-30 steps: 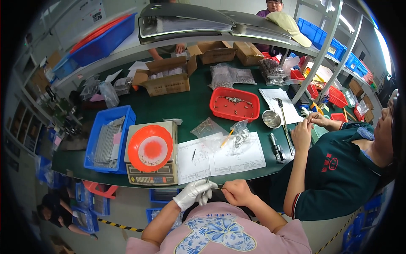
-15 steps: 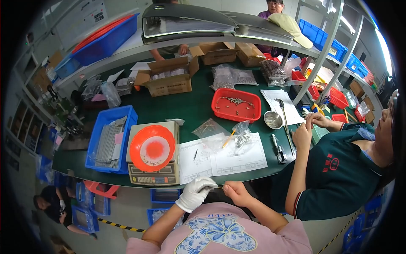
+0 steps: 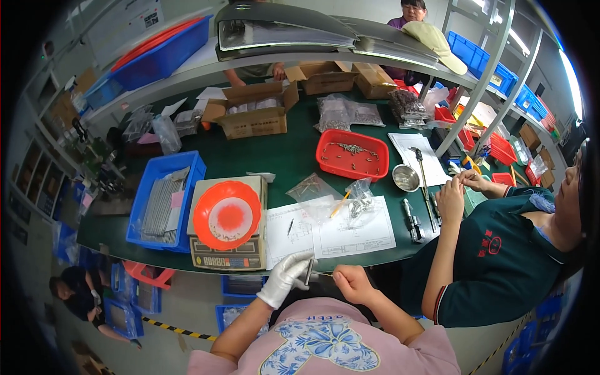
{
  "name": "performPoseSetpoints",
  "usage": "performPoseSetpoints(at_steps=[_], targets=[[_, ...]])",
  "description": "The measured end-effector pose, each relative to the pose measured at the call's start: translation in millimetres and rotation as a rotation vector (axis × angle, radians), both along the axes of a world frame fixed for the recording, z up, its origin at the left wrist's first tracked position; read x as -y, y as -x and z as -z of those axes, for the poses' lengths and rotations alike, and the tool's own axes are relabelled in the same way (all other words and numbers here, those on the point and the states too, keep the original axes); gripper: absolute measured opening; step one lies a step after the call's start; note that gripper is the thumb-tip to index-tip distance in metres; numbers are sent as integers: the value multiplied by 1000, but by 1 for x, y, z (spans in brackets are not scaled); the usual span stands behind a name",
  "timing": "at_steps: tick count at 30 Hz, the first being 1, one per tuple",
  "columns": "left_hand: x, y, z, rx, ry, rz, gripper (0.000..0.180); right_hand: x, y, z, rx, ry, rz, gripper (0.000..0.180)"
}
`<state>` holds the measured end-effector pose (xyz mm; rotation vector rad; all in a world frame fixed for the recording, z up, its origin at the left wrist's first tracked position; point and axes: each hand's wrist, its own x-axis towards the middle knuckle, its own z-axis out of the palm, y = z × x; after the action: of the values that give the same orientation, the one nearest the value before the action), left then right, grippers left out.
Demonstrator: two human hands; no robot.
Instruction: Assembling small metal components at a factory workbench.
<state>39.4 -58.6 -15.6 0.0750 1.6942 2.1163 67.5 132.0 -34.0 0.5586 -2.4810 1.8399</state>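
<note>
While gloved left hand (image 3: 282, 282) grips small metal bar (image 3: 309, 273) just short of drawing sheets (image 3: 370, 236), bare right hand (image 3: 354, 284) pinches thin rod (image 3: 324, 274) crosswise to bar — probably for steadiness; sheets lie flat, likely for reading.

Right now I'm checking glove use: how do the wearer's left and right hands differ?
The left hand wears a white glove; the right hand is bare. The left hand holds a slim grey part, while the right hand pinches a thin rod that reaches toward it. Both hands are gripping something near the close edge of the green table.
</note>
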Motion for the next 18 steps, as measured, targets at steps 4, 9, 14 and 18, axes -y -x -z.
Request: performPoseSetpoints(at_steps=[4,9,14,18], targets=[[-3,-3,2,165,178,191,20,1,2,-2,-118,-51,22,21],[-1,-2,11,-109,-30,35,26,-4,0,7,180,129,10,21],[-5,-2,-2,118,62,174,25,-5,3,5,-43,-16,11,23],[-1,0,17,-857,328,141,30,-2,2,8,113,63,-2,23]])
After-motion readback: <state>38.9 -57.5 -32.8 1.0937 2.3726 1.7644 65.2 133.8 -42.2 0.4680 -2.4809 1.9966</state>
